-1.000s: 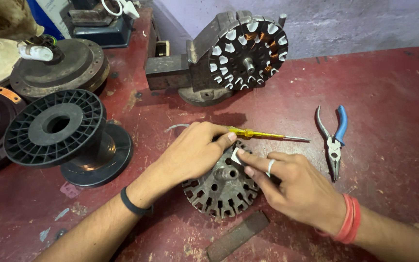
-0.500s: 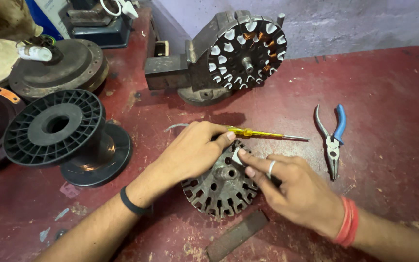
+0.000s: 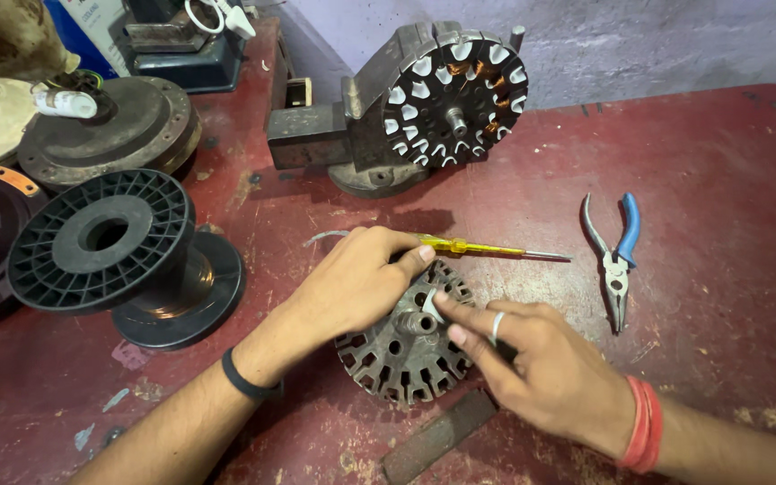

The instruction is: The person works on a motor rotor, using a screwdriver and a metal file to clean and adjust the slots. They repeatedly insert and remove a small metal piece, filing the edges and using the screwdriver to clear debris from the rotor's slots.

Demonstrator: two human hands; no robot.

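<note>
We see a bare slotted stator core (image 3: pixel 401 355), a dark metal disc ringed with teeth, lying flat on the worn red table (image 3: pixel 720 162) under both hands. Our left hand (image 3: pixel 352 283) rests curled over its upper left edge, steadying it, though the palm hides how much it grips. Our right hand (image 3: pixel 541 359), wearing a ring, pinches a small pale strip (image 3: pixel 430 305) between thumb and forefinger at the core's top; what the strip is made of we cannot tell. Just behind lies a screwdriver (image 3: pixel 487 249) with a clear yellow handle, partly hidden by the left fingers. Blue-handled pliers (image 3: pixel 615 260) lie well to the right. A ribbed black plastic spool (image 3: pixel 105 238) stands on the left, a wound stator on a grey metal stand (image 3: pixel 446 94) at the back, and a flat dark bar (image 3: pixel 437 436) lies just below the core.
</note>
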